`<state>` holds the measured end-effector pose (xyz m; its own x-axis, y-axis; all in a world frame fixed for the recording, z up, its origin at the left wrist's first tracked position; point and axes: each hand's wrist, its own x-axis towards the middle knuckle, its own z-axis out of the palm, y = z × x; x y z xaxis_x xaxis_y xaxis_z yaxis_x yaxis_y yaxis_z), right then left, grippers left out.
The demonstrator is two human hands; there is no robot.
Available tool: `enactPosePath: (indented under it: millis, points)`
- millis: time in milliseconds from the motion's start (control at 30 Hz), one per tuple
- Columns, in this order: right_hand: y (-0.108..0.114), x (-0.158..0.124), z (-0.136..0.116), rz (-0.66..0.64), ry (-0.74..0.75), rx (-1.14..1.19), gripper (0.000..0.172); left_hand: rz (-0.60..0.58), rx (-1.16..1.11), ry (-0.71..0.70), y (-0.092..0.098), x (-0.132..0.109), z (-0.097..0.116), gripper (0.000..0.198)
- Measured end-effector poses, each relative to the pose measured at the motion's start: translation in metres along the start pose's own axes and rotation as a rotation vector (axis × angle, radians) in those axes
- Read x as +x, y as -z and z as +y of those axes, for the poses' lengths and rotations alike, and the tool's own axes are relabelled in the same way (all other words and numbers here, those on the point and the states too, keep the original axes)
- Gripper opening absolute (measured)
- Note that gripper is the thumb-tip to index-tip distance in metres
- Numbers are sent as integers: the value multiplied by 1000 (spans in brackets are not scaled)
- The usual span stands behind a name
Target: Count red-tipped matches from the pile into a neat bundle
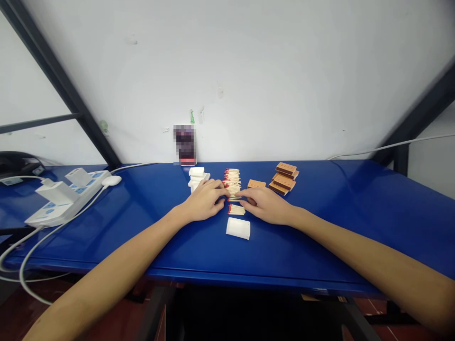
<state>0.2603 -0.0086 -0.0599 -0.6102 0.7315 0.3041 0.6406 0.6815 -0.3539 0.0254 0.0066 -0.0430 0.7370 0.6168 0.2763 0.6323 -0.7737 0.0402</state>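
Observation:
A long pile of red-tipped matches (232,176) lies on the blue table between my hands. My left hand (204,201) reaches the pile's left side with its index fingertip, the thumb held apart below. From the other side, the index finger of my right hand (265,203) is stretched out to the matches, its thumb also apart. Neither hand shows anything gripped. Just below the pile sits a small separate row of matches (237,209). Nearer to me is a white matchbox tray (238,228). Several white trays (196,171) stand partly hidden behind my left hand.
Orange matchbox sleeves (284,181) are stacked at the right, with another sleeve (256,183) behind my right hand. A power strip (67,201) with chargers and white cables lies on the left. A blurred-out upright item (185,144) leans on the wall.

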Motion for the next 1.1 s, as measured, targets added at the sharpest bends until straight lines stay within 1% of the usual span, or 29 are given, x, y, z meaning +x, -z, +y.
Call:
enactPosePath:
  millis: [633,1100]
  points:
    - [3,1,-5,-7,-9,-27,29,-8,0,7,-2,0,0,31]
    - [2,0,-3,0,4,1,27,-12,-14,-1,-1,0,1,28]
